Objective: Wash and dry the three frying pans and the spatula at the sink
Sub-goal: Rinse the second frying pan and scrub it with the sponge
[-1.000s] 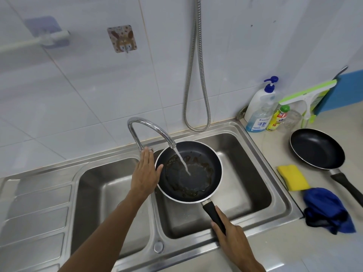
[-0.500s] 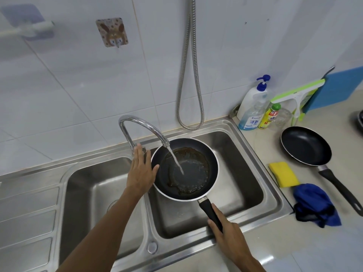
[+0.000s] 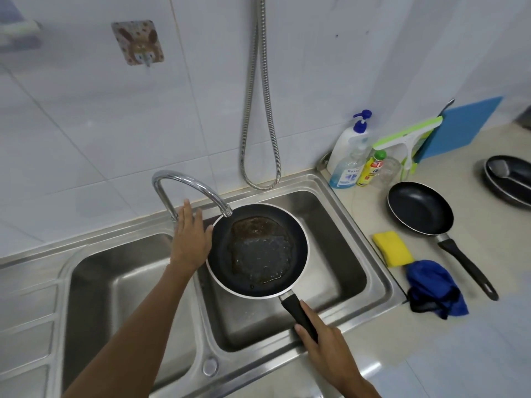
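A black frying pan [image 3: 258,251] with brown residue and a pool of water is held level over the right basin of the steel sink [image 3: 373,262]. My right hand [image 3: 324,349] grips its black handle. My left hand [image 3: 191,237] rests flat at the base of the curved tap [image 3: 186,185], fingers spread, beside the pan's left rim. No water runs from the spout. A second, clean-looking black pan [image 3: 419,208] lies on the counter at the right. A third pan [image 3: 508,179] sits at the far right edge with a dark utensil in it, perhaps the spatula.
A yellow sponge [image 3: 392,248] and a blue cloth [image 3: 434,285] lie on the counter beside the sink. A soap pump bottle [image 3: 349,150], a small yellow bottle [image 3: 372,168], a green squeegee [image 3: 405,139] and a blue board [image 3: 462,127] stand by the wall. A metal hose [image 3: 258,110] hangs above.
The stream of water from the tap has stopped. My left hand stays at the tap base. The pan now holds a pool of water.
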`<move>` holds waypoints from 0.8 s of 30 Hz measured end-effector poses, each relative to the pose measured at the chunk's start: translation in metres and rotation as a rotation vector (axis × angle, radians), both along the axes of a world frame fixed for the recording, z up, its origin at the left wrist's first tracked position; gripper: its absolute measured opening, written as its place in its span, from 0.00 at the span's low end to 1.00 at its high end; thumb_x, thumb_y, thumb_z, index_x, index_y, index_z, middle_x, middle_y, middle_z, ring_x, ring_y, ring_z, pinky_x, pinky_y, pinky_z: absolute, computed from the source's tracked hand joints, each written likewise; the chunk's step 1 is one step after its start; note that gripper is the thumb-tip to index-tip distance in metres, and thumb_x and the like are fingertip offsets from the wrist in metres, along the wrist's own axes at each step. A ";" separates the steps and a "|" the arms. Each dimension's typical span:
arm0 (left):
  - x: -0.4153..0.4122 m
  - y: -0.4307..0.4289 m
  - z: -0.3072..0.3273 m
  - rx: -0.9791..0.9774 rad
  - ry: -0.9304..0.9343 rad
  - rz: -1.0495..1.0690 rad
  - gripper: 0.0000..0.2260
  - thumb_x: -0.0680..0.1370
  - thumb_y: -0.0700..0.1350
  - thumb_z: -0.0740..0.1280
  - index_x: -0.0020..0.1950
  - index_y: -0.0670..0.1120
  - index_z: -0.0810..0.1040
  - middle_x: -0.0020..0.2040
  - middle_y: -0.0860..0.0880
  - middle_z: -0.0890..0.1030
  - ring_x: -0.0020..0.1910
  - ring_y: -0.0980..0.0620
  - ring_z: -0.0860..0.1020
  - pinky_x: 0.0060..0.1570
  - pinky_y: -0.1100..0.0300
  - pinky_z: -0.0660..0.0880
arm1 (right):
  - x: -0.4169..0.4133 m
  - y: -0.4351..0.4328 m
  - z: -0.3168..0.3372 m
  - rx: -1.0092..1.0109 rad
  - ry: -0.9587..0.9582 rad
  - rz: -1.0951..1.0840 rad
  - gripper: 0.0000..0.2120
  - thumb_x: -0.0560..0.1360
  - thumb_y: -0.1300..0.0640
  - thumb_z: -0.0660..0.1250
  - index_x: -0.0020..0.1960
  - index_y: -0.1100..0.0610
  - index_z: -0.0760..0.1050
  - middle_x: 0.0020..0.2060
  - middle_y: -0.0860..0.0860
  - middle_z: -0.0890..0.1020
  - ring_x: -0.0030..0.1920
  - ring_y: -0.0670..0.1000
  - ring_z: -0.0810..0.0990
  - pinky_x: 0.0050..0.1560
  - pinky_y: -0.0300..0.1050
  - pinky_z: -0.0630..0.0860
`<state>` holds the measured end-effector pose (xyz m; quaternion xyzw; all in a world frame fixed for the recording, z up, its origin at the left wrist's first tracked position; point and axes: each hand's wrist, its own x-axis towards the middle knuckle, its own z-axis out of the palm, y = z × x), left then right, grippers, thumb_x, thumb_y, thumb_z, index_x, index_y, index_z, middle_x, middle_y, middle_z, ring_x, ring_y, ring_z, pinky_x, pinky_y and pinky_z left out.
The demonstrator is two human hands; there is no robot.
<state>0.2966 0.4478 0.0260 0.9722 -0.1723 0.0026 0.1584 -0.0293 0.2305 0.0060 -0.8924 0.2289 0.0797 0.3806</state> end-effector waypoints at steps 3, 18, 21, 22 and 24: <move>-0.046 -0.003 0.004 -0.232 -0.087 0.081 0.15 0.82 0.43 0.66 0.66 0.37 0.74 0.70 0.35 0.72 0.69 0.34 0.72 0.69 0.41 0.71 | 0.001 0.007 0.003 0.027 -0.011 -0.034 0.27 0.78 0.33 0.59 0.76 0.34 0.61 0.42 0.39 0.83 0.42 0.42 0.82 0.44 0.34 0.76; -0.219 -0.085 -0.009 -0.680 1.178 0.483 0.26 0.78 0.67 0.65 0.45 0.43 0.82 0.41 0.43 0.86 0.42 0.45 0.86 0.47 0.48 0.85 | 0.002 0.045 0.004 0.081 -0.034 -0.098 0.26 0.81 0.42 0.61 0.76 0.38 0.57 0.54 0.42 0.84 0.47 0.45 0.84 0.45 0.36 0.77; -0.225 -0.100 -0.015 -0.799 1.402 0.572 0.25 0.73 0.64 0.73 0.54 0.43 0.83 0.46 0.45 0.88 0.47 0.45 0.87 0.53 0.49 0.84 | 0.003 0.052 0.005 0.095 -0.019 -0.094 0.28 0.82 0.47 0.61 0.77 0.41 0.51 0.53 0.44 0.84 0.41 0.44 0.84 0.41 0.31 0.77; -0.226 -0.103 -0.018 -0.853 1.427 0.608 0.25 0.72 0.63 0.75 0.54 0.42 0.83 0.46 0.45 0.88 0.47 0.45 0.87 0.54 0.50 0.83 | 0.004 0.053 0.005 0.096 -0.022 -0.095 0.28 0.82 0.46 0.61 0.76 0.41 0.50 0.54 0.44 0.84 0.42 0.44 0.84 0.42 0.33 0.78; -0.226 -0.110 -0.021 -0.959 1.444 0.686 0.22 0.72 0.59 0.77 0.51 0.40 0.84 0.44 0.43 0.88 0.45 0.44 0.87 0.49 0.51 0.84 | 0.005 0.056 0.007 0.093 -0.018 -0.110 0.27 0.81 0.45 0.62 0.74 0.42 0.51 0.54 0.44 0.83 0.42 0.44 0.83 0.41 0.32 0.77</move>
